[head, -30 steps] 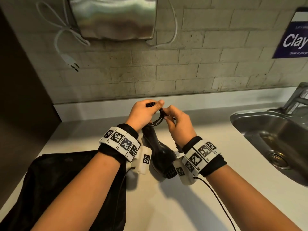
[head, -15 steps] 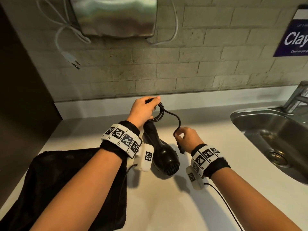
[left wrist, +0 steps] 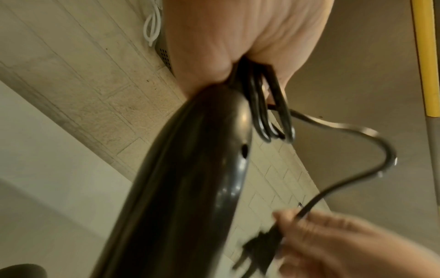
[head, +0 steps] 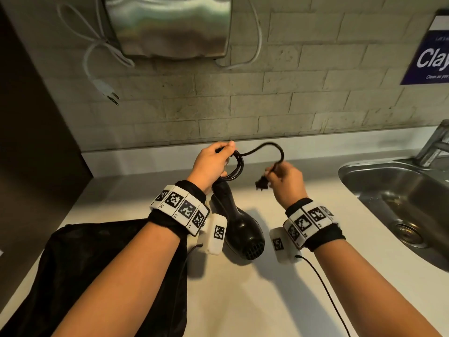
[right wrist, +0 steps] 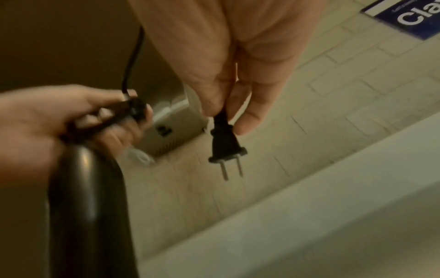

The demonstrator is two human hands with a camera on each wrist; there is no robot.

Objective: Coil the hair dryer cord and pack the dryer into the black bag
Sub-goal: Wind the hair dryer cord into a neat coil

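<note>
While the cord point(head: 264, 148) is nearing full coiling, the left hand point(head: 211, 164) is gripping the finished loops at the dryer point(head: 237, 222) handle's end | the right hand point(head: 286, 182) is pinching the cord just behind the plug point(right wrist: 226, 144), one free arc left between hands | dryer is tilting nozzle-down at the counter point(head: 243, 300), not yet packed | bag point(head: 73, 263) is lying just left.

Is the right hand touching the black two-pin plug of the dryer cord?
Touching. The right wrist view shows the right hand pinching the neck of the black two-pin plug between thumb and fingers, pins pointing away from the hand.
</note>
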